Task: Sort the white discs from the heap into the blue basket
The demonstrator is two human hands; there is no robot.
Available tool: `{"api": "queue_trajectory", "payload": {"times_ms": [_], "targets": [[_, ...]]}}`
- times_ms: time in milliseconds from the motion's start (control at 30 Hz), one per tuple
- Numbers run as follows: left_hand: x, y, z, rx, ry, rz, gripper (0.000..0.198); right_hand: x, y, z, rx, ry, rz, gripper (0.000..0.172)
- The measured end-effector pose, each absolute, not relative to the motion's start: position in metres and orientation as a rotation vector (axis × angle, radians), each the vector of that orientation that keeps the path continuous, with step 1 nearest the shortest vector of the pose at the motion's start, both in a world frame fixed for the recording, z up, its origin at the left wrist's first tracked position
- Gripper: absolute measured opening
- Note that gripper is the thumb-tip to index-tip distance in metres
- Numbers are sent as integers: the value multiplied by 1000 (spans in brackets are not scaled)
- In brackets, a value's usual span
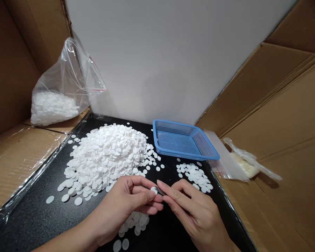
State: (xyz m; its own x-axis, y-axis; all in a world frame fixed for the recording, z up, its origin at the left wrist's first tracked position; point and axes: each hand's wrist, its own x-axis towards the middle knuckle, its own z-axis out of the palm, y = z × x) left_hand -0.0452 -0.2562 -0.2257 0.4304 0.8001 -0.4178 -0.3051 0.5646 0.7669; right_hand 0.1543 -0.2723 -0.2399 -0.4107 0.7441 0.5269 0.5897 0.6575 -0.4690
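My left hand (pixel 132 199) pinches a small white disc (pixel 154 190) between thumb and forefinger, with the other fingers curled below. Opposite it, my right hand (pixel 195 210) grips a thin dark tool (pixel 160 191) whose tip is at the disc; most of the tool is hidden by my fingers, so its kind is unclear. Behind my left hand rises a large pile of white discs (pixel 110 154). Beyond my right hand lies a smaller group of discs (pixel 196 176). Closer to me, partly under my left hand, are more, translucent-looking discs (pixel 138 222).
A blue perforated plastic basket (pixel 186 157) stands at the back right of the black tabletop (pixel 36 224). On cardboard at left sits a clear bag (pixel 55 105) of white pieces. Another bag (pixel 244 164) with yellowish contents lies at right. Cardboard walls (pixel 286 105) flank the table.
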Motion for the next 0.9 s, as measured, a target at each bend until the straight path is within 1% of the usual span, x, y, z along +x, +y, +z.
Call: {"api": "queue_trajectory", "payload": {"times_ms": [367,733,900], "targets": [[-44,-256,-226,675,882,745,39,154,-273,-238,-1035,-2194,143,33],[-46,-258,-224,684,860,735,36,153,-276,-237,-1048,-2169,154,34],[-45,-257,-224,699,885,721,37,154,-271,-245,-1166,-2135,115,33]]}}
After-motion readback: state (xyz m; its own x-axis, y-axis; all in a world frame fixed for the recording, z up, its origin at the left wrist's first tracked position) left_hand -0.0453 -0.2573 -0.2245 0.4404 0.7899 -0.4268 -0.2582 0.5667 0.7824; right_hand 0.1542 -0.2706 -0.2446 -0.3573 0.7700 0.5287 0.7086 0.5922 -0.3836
